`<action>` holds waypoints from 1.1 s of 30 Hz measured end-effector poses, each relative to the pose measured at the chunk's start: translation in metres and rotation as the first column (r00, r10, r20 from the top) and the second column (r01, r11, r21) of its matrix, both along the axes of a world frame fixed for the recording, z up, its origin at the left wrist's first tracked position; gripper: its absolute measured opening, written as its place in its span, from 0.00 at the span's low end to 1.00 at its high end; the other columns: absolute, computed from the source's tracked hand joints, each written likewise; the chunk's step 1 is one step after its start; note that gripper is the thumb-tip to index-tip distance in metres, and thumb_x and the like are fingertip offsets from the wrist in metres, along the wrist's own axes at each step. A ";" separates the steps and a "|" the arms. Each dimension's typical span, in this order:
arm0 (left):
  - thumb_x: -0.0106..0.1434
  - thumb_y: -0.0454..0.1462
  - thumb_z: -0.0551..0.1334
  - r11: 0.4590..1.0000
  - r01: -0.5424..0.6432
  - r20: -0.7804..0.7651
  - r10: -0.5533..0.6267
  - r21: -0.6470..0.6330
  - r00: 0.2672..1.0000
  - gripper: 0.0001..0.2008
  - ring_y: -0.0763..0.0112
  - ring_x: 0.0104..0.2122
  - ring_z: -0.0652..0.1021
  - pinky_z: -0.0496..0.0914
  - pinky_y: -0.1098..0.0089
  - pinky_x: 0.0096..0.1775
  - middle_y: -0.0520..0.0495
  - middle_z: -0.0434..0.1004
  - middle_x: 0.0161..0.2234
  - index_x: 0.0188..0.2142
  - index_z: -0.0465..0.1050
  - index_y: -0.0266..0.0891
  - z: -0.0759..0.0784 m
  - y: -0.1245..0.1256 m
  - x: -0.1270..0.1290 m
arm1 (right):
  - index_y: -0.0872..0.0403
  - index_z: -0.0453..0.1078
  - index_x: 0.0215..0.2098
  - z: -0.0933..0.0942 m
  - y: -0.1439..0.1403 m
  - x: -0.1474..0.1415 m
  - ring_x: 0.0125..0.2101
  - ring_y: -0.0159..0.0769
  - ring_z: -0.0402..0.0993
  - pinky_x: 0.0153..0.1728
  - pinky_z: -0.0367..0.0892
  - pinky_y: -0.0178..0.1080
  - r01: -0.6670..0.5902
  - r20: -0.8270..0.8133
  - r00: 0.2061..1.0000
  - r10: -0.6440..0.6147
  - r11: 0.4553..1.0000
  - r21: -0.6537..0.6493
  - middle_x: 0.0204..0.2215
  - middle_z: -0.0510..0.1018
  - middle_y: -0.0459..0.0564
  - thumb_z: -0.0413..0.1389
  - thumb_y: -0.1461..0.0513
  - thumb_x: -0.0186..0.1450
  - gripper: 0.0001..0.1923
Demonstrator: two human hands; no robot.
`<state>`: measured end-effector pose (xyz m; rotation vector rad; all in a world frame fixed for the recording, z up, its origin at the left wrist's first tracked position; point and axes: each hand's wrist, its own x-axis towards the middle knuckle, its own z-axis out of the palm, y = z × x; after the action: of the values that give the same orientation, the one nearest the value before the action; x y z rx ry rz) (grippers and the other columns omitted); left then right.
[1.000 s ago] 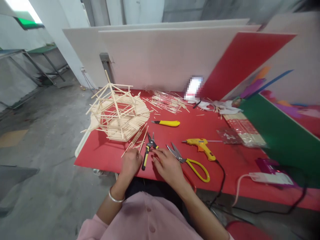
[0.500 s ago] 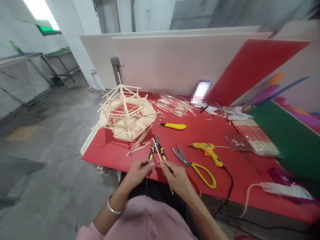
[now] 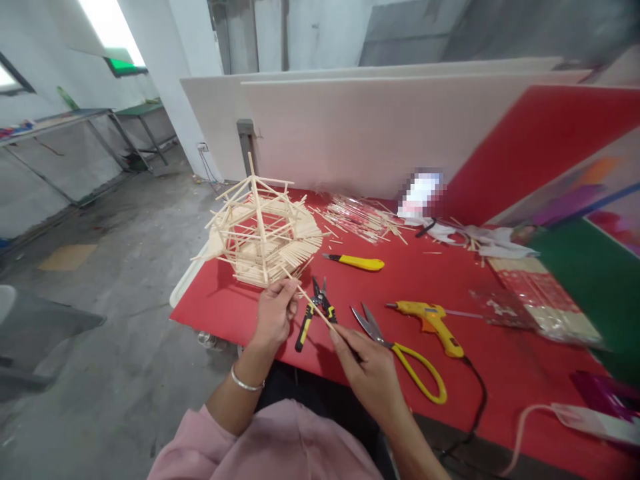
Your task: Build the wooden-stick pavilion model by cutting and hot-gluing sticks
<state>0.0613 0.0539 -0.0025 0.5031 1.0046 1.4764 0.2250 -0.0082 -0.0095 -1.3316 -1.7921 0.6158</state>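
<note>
A thin wooden stick [image 3: 316, 308] slants between my two hands above the red tabletop. My right hand [image 3: 367, 367] pinches its near end between thumb and fingers. Closed near the far part of the stick is my left hand [image 3: 278, 312], its fingertips against it. Just beyond my left hand stands a hexagonal stick model [image 3: 260, 233] with a pointed open frame on top. Below the stick, black-and-yellow pliers [image 3: 317, 310] lie with jaws apart. Shears with yellow handles [image 3: 400, 353] rest beside my right hand.
A yellow utility knife [image 3: 355, 261] and a corded yellow glue gun [image 3: 433, 323] lie on the red table [image 3: 225, 320]. Loose sticks [image 3: 357, 217] are heaped at the back near a blurred phone [image 3: 420, 193]. Packed sticks [image 3: 545, 300] and a power strip [image 3: 593, 420] are at the right.
The stick has swung from steep to slanting left, its far tip now near the model. My left hand has moved up to it; my right hand has shifted right and down. The view has turned slightly left.
</note>
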 end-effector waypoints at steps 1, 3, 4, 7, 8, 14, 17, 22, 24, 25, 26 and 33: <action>0.45 0.46 0.72 1.000 -0.009 -0.001 0.009 0.003 1.000 0.19 0.85 0.11 0.62 0.51 0.79 0.14 0.57 0.67 0.15 0.26 0.72 0.34 0.001 0.003 -0.001 | 0.51 0.76 0.45 0.002 0.003 -0.002 0.36 0.36 0.78 0.40 0.72 0.35 0.017 0.037 0.999 -0.020 0.997 0.075 0.37 0.82 0.50 0.51 0.58 0.67 0.14; 0.45 0.47 0.72 0.999 -0.032 -0.013 0.032 0.004 0.999 0.20 0.85 0.12 0.62 0.52 0.79 0.14 0.57 0.67 0.16 0.25 0.71 0.34 0.002 0.008 -0.001 | 0.53 0.76 0.45 0.006 0.010 -0.007 0.33 0.34 0.78 0.38 0.71 0.34 0.042 0.114 0.991 -0.065 0.979 0.197 0.33 0.82 0.51 0.51 0.60 0.68 0.13; 0.44 0.48 0.72 0.999 -0.047 -0.020 0.047 0.005 0.999 0.20 0.85 0.12 0.62 0.52 0.79 0.14 0.57 0.67 0.15 0.24 0.70 0.35 0.002 0.011 -0.002 | 0.53 0.76 0.44 0.008 0.014 -0.010 0.31 0.34 0.77 0.37 0.70 0.34 0.048 0.153 0.984 -0.088 0.968 0.247 0.32 0.81 0.51 0.51 0.60 0.68 0.13; 0.44 0.47 0.73 0.996 -0.084 -0.018 0.084 0.014 0.996 0.20 0.86 0.11 0.61 0.50 0.80 0.14 0.57 0.66 0.15 0.23 0.67 0.35 0.000 0.017 -0.002 | 0.56 0.76 0.43 0.011 0.022 -0.017 0.30 0.33 0.77 0.37 0.68 0.33 0.048 0.246 0.958 -0.145 0.931 0.362 0.30 0.82 0.51 0.52 0.62 0.67 0.11; 0.44 0.47 0.73 0.996 -0.091 -0.009 0.092 0.018 0.996 0.20 0.86 0.11 0.60 0.50 0.80 0.14 0.57 0.66 0.15 0.23 0.67 0.36 0.000 0.019 -0.003 | 0.56 0.76 0.42 0.011 0.023 -0.019 0.31 0.33 0.77 0.38 0.68 0.32 0.049 0.267 0.950 -0.163 0.921 0.387 0.31 0.82 0.51 0.53 0.63 0.67 0.11; 0.44 0.47 0.73 0.996 -0.089 0.022 0.089 0.022 0.996 0.21 0.86 0.11 0.60 0.48 0.80 0.13 0.58 0.66 0.15 0.23 0.66 0.36 -0.003 0.024 -0.004 | 0.55 0.76 0.41 0.010 0.025 -0.020 0.31 0.32 0.77 0.38 0.67 0.32 0.044 0.316 0.931 -0.182 0.916 0.399 0.31 0.82 0.51 0.52 0.62 0.67 0.11; 0.44 0.46 0.73 0.996 -0.084 0.015 0.084 0.005 0.996 0.20 0.86 0.11 0.59 0.47 0.80 0.13 0.58 0.66 0.15 0.23 0.66 0.36 -0.002 0.025 -0.004 | 0.55 0.76 0.41 0.013 0.027 -0.019 0.30 0.32 0.77 0.37 0.67 0.32 0.040 0.331 0.926 -0.184 0.917 0.397 0.30 0.82 0.50 0.52 0.62 0.67 0.11; 0.44 0.46 0.73 0.990 -0.142 -0.021 0.142 0.009 0.990 0.20 0.86 0.12 0.60 0.49 0.79 0.14 0.57 0.66 0.16 0.22 0.66 0.36 -0.001 0.028 -0.005 | 0.54 0.76 0.41 0.019 0.031 -0.021 0.29 0.31 0.76 0.32 0.63 0.33 0.046 0.436 0.869 -0.236 0.914 0.403 0.29 0.81 0.49 0.50 0.60 0.68 0.13; 0.45 0.45 0.72 0.989 -0.144 -0.030 0.145 0.019 0.989 0.19 0.86 0.12 0.60 0.49 0.79 0.14 0.57 0.66 0.16 0.22 0.66 0.36 -0.002 0.029 -0.006 | 0.53 0.77 0.40 0.023 0.033 -0.023 0.28 0.31 0.74 0.30 0.60 0.34 0.054 0.499 0.823 -0.271 0.912 0.407 0.26 0.80 0.48 0.50 0.59 0.69 0.13; 0.46 0.45 0.72 0.989 -0.143 -0.035 0.144 0.023 0.989 0.19 0.86 0.12 0.60 0.48 0.79 0.14 0.57 0.65 0.16 0.22 0.66 0.36 -0.002 0.029 -0.007 | 0.52 0.77 0.39 0.025 0.034 -0.024 0.27 0.31 0.73 0.29 0.58 0.34 0.052 0.530 0.801 -0.278 0.914 0.402 0.25 0.79 0.47 0.50 0.58 0.69 0.14; 0.47 0.45 0.71 0.990 -0.140 -0.043 0.141 0.028 0.989 0.19 0.86 0.12 0.60 0.48 0.79 0.14 0.57 0.65 0.16 0.23 0.66 0.36 -0.002 0.029 -0.008 | 0.52 0.77 0.38 0.027 0.035 -0.025 0.26 0.31 0.72 0.28 0.57 0.35 0.047 0.556 0.783 -0.279 0.918 0.394 0.24 0.78 0.47 0.49 0.58 0.69 0.14; 0.49 0.45 0.70 0.994 -0.101 -0.083 0.103 0.034 0.991 0.18 0.86 0.12 0.60 0.47 0.79 0.14 0.58 0.64 0.16 0.23 0.64 0.36 -0.001 0.031 -0.012 | 0.51 0.75 0.44 0.038 0.042 -0.032 0.28 0.31 0.71 0.29 0.54 0.36 0.027 0.609 0.742 -0.280 0.921 0.389 0.26 0.78 0.47 0.49 0.59 0.68 0.13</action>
<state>0.0497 0.0850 -0.0032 0.5466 1.0896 1.5740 0.1931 0.0341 0.0286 -1.5207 -2.1643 -0.3363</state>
